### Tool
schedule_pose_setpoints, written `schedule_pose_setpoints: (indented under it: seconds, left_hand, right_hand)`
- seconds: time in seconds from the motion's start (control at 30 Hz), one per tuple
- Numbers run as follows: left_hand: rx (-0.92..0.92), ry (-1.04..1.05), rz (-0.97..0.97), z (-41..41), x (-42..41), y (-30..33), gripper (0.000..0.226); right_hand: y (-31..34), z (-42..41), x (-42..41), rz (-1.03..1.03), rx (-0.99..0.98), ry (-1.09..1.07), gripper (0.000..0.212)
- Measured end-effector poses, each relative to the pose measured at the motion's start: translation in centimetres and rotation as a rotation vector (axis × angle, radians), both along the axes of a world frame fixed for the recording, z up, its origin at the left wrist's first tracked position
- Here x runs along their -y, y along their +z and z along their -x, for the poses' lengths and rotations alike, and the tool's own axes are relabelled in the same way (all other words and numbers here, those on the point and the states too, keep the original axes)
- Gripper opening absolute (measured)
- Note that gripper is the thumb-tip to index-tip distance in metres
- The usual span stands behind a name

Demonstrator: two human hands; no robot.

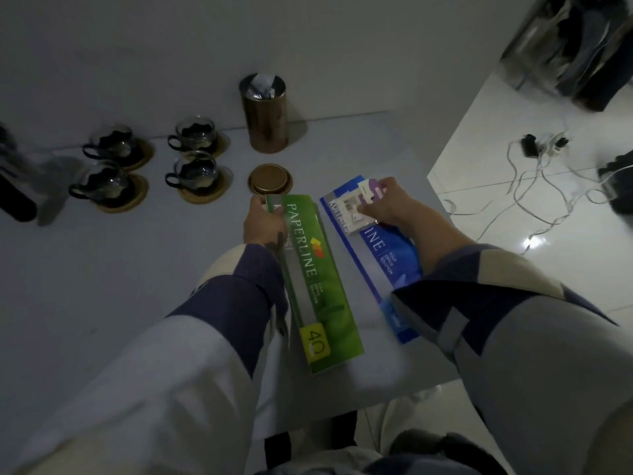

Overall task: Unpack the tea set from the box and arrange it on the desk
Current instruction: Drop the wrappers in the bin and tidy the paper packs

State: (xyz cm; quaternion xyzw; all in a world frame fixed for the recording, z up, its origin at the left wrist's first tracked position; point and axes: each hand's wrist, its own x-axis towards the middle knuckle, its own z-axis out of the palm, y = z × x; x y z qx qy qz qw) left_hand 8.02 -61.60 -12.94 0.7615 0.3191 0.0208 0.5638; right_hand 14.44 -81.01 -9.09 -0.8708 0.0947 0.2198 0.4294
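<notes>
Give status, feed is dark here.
Left hand grips green box. Right hand holds small cards. Four cups on saucers.

A green Paperline paper pack (320,279) lies lengthwise on the grey desk (102,269), and just beside it on the right lies a blue paper pack (373,255) with a small white packet (352,209) and a purple card (371,190) on its far end. Off the desk, on the glossy white floor (513,286), thin white cables (534,200) trail from a power strip (551,145), with dark blurred items (582,46) farther back.
</notes>
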Motion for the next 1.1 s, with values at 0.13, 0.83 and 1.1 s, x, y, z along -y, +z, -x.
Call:
schedule_pose_setpoints:
  seconds: [0.13, 0.83, 1.1]
  left_hand:
    - [0.088, -0.026, 0.079, -1.0, 0.4, 1.8, 0.01]
    - [0.157, -0.039, 0.374, -18.2, 5.3, 4.6, 0.015]
    - [0.038, -0.029, 0.319, -22.0, 4.5, 1.1, 0.017]
  right_hand:
    - [4.4, 0.6, -0.9, -0.368, -0.038, -0.12, 0.063]
    - [-2.7, -15.9, -3.7, -0.356, 0.194, -0.167, 0.04]
    - [-7.2, -21.6, -6.1, 0.034, 0.233, -0.101, 0.059]
